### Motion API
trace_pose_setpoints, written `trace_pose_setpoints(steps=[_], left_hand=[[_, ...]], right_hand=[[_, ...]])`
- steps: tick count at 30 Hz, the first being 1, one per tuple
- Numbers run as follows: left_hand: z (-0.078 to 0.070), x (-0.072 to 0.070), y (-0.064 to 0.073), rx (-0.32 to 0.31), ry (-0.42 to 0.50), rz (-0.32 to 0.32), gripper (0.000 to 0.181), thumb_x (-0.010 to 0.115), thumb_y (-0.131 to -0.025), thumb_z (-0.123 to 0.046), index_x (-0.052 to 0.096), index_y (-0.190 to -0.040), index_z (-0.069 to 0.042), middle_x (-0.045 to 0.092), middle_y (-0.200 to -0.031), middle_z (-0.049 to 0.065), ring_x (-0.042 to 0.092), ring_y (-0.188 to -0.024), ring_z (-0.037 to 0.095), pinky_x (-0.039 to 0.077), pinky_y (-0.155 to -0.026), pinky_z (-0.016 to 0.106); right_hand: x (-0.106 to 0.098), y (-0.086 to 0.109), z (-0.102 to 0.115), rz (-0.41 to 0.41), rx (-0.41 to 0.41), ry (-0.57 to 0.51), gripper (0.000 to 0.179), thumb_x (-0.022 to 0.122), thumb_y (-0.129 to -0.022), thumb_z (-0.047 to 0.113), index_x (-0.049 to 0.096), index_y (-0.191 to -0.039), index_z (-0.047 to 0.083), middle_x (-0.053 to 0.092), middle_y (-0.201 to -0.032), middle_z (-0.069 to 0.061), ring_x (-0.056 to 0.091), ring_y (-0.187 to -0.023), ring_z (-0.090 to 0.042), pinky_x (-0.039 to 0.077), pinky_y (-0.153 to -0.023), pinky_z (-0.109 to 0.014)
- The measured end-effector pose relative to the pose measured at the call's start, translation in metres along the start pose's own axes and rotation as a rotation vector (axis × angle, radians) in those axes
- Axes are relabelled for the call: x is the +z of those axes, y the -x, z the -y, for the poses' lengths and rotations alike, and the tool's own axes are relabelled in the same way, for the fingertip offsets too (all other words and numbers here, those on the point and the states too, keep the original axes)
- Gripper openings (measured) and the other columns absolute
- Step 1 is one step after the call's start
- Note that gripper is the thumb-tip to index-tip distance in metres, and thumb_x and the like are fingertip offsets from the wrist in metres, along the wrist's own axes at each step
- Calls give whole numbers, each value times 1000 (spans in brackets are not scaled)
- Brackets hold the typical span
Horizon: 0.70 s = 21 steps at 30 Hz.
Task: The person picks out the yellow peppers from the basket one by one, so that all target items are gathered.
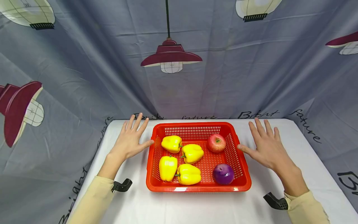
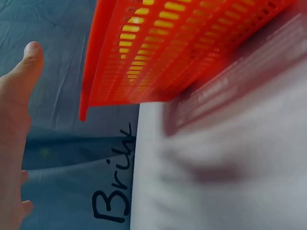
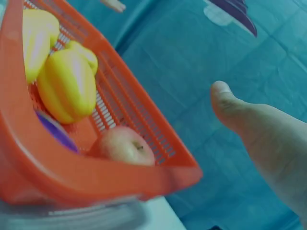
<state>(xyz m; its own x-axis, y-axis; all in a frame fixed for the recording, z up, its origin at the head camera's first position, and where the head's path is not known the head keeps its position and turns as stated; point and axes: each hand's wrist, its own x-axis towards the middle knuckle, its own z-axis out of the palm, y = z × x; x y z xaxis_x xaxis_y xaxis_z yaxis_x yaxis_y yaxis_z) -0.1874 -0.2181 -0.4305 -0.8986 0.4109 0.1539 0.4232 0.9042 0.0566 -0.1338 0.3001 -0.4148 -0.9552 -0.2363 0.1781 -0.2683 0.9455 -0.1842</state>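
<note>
A red plastic basket [image 1: 198, 187] with slotted walls sits on the white table. Inside it, several yellow bell peppers [image 1: 193, 153] fill the left half, while a red apple [image 1: 216, 143] lies at the back right and a round purple vegetable [image 1: 223, 174] at the front right. My left hand [image 1: 127, 141] spreads its fingers just beyond the basket's left rim, thumb tip close to that rim. On the other side my right hand [image 1: 265, 146] is likewise spread, its thumb pointing at the right rim. Both palms hold nothing. In the right wrist view the thumb [image 3: 230, 108] stands apart from the basket.
The white tablecloth [image 1: 134, 208] extends around the basket. Grey-blue curtains [image 1: 173, 93] printed with lamps and lettering hang behind and at both sides. A small black device [image 1: 122, 185] is fixed at the left wrist, and another black device [image 1: 276, 201] at the right wrist.
</note>
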Motion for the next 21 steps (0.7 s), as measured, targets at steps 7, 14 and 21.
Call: trace_pose_setpoints(steps=[7,14,21], left_hand=[[-14,13,5,45,119,15,98,51,-90,-73,17,-163,-17,-1,-169,10,3,-153,38,14,-117,63],[-24,33,10,202,344,10,96,65,-89,-59,20,-163,-18,1,-170,4,8,-153,28,19,-118,58],[-28,49,11,231,459,-29,91,70,-88,-51,30,-159,-11,6,-169,7,10,-152,37,25,-112,66]], right_hand=[[-10,3,11,35,-47,-58,106,62,-89,65,19,-159,-2,7,-166,-24,-3,-150,-46,-6,-116,-64],[-11,-5,15,159,-115,-372,102,74,-89,47,14,-162,7,9,-168,-16,3,-152,-39,12,-114,-69],[-6,-14,25,250,-162,-577,99,79,-87,36,19,-162,12,21,-165,-13,18,-150,-40,23,-109,-71]])
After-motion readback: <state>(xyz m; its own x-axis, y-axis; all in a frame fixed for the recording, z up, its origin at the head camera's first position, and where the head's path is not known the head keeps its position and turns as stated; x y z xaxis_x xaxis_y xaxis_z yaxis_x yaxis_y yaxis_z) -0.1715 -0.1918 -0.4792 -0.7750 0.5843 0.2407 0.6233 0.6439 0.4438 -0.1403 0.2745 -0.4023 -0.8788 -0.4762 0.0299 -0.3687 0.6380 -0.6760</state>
